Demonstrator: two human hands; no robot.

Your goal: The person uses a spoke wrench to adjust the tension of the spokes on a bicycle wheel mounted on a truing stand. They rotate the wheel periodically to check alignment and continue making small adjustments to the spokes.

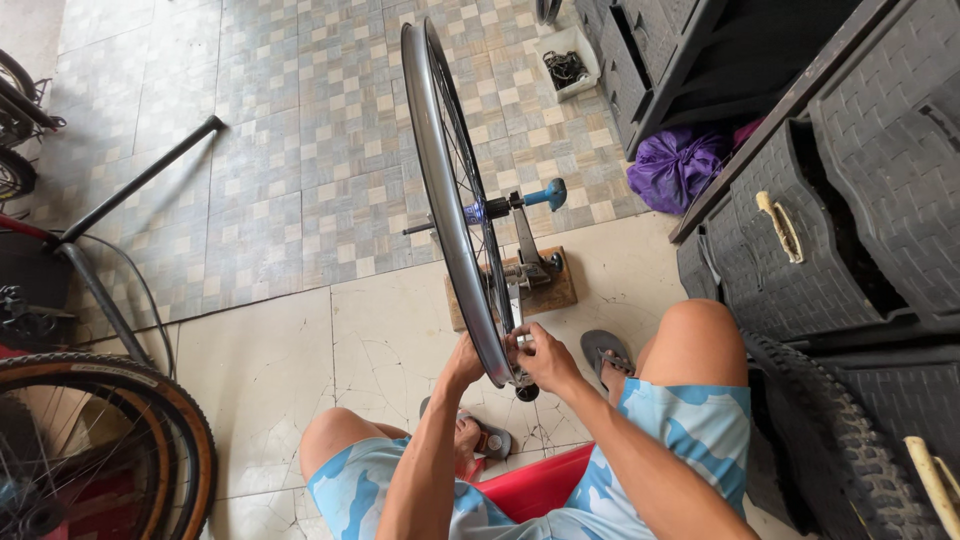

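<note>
A bare bicycle rim [450, 190] is held upright in a truing stand [528, 262] on the floor, its lower edge pinched by the left hand [463, 362] and right hand [540, 358]; spoke adjustment is judged underway, small careful turns being required.

A grey wheel rim [440, 190] stands over a brown wooden block [553, 297] on a beige-and-grey checkered floor [300, 130], near a purple bag [675, 165], blue-and-white patterned shorts [700, 430] and a tan-walled tyre [150, 400].
</note>
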